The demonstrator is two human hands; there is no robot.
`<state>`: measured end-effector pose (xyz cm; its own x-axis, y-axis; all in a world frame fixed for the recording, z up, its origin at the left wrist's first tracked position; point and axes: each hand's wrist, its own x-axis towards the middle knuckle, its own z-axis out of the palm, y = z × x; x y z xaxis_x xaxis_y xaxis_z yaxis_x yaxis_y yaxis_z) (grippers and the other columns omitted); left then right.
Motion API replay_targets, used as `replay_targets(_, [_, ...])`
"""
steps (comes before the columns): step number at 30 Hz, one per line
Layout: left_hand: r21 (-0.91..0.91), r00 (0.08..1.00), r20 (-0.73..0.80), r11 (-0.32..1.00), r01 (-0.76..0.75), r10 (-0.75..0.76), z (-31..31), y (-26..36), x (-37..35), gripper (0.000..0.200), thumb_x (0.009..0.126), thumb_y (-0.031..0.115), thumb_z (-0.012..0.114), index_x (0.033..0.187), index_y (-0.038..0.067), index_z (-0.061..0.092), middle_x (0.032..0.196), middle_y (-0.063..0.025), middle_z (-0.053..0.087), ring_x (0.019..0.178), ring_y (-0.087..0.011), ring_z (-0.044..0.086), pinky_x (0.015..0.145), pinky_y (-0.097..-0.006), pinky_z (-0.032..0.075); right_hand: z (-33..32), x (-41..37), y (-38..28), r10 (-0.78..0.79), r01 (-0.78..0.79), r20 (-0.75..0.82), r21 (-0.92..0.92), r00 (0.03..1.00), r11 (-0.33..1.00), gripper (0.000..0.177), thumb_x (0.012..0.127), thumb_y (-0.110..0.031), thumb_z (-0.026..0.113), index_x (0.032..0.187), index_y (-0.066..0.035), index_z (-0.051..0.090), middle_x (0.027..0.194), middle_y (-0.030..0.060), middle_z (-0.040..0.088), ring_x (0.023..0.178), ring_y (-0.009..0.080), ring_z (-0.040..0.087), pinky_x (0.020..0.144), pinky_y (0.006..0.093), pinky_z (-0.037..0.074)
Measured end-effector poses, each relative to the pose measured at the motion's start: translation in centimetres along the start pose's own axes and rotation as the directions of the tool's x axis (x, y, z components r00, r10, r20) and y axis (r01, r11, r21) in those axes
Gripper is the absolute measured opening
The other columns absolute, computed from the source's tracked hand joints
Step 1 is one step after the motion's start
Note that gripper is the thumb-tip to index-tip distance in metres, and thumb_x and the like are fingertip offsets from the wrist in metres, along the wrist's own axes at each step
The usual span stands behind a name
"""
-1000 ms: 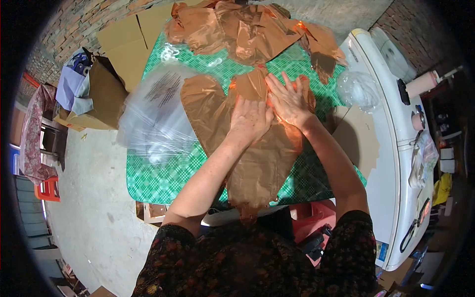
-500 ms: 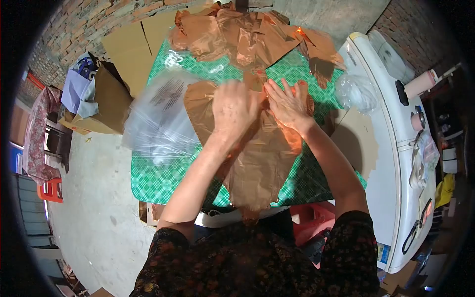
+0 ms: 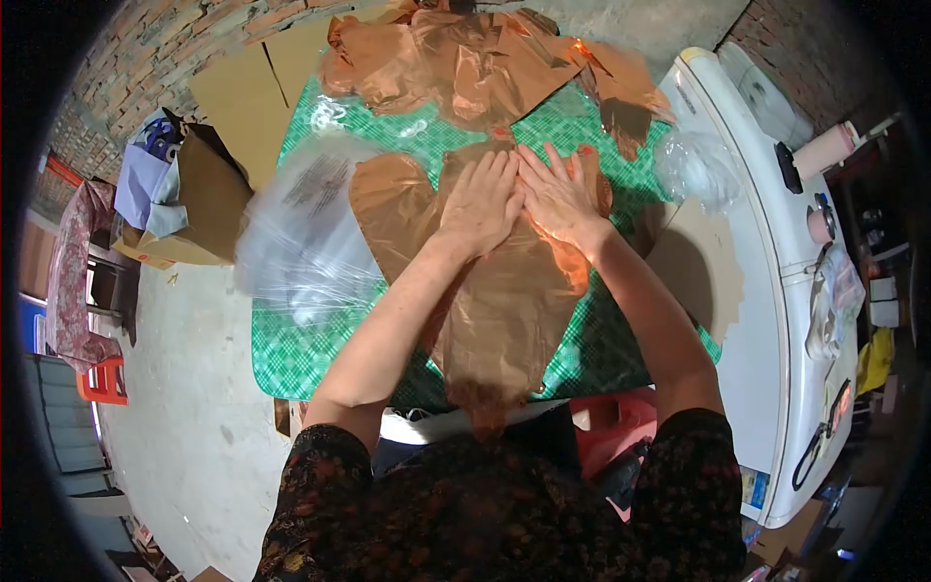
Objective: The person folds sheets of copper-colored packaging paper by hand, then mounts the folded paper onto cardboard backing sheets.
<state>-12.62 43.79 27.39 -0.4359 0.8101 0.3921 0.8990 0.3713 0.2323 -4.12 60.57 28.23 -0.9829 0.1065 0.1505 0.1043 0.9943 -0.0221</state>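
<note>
A copper-coloured foil balloon, flat and lightly wrinkled, lies on the green checked tablecloth. Its narrow lower end hangs over the near edge towards my body. My left hand rests palm down on the upper middle of the foil, fingers stretched out. Beside it, my right hand also lies flat on the foil, with its fingers slightly spread. The two hands nearly touch at the fingertips and thumbs. More copper foil balloons lie heaped along the far edge of the table.
Clear plastic bags lie left of the foil. A clear bundle sits at the right, above a cardboard piece. A white refrigerator stands along the right side. A cardboard box and a red stool are at the left.
My left hand, a blurred fist before, has come down flat with fingers extended onto the foil. My right hand stays flat in about the same place. The view has shifted slightly.
</note>
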Motion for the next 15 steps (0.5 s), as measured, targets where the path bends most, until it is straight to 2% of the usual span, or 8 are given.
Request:
replay_targets(1, [0.063,1.000,-0.008,0.998,0.000,0.000,0.3,0.1,-0.2,0.061,0.107,0.038,0.040,0.156,0.001,0.035,0.162,-0.0161,0.036,0.152,-0.0324,0.029,0.125,-0.0473,0.021,0.1,0.0,0.1,-0.004,0.004,-0.007,0.001,1.000,1.000,0.056,0.108,-0.035,0.032,0.159,-0.011,0.030,0.166,0.0046,0.028,0.155,0.0368,0.014,0.123,0.0636,0.007])
replay_targets(8, [0.106,0.995,0.083,0.993,0.049,-0.058,0.3,0.5,-0.1,0.063,0.108,0.040,0.034,0.158,0.002,0.032,0.165,-0.0159,0.030,0.155,-0.0304,0.022,0.127,-0.0456,0.014,0.0,0.2,0.2,0.008,-0.008,0.019,-0.004,1.000,1.000,0.057,0.110,-0.038,0.028,0.162,-0.015,0.026,0.168,0.0031,0.024,0.155,0.0340,0.015,0.123,0.0617,0.006])
replay_targets(11, [0.107,0.992,0.106,0.993,0.053,-0.064,0.1,0.5,0.0,0.064,0.108,0.040,0.032,0.159,0.002,0.030,0.166,-0.0160,0.028,0.155,-0.0303,0.021,0.127,-0.0455,0.013,-0.2,0.6,1.1,-0.047,0.060,0.095,-0.139,0.994,0.989,0.057,0.110,-0.040,0.029,0.162,-0.015,0.027,0.169,0.0021,0.022,0.156,0.0327,0.015,0.123,0.0602,0.010])
replay_targets(14, [0.133,0.992,0.113,0.990,0.045,-0.061,0.1,0.5,0.0,0.064,0.107,0.040,0.034,0.159,0.002,0.030,0.166,-0.0166,0.028,0.155,-0.0309,0.021,0.127,-0.0460,0.013,-0.3,1.1,0.9,0.004,-0.002,0.035,-0.045,0.999,0.999,0.053,0.109,-0.037,0.035,0.158,-0.018,0.036,0.166,0.0023,0.031,0.151,0.0325,0.026,0.118,0.0572,0.022])
replay_targets(15, [0.143,0.992,0.109,0.989,0.041,-0.057,0.1,0.5,0.0,0.064,0.107,0.040,0.034,0.158,0.002,0.031,0.166,-0.0169,0.028,0.155,-0.0310,0.021,0.127,-0.0461,0.014,-0.3,1.3,0.9,-0.009,0.008,-0.022,-0.068,1.000,0.998,0.051,0.108,-0.037,0.038,0.156,-0.019,0.039,0.164,0.0021,0.035,0.149,0.0327,0.029,0.115,0.0565,0.025])
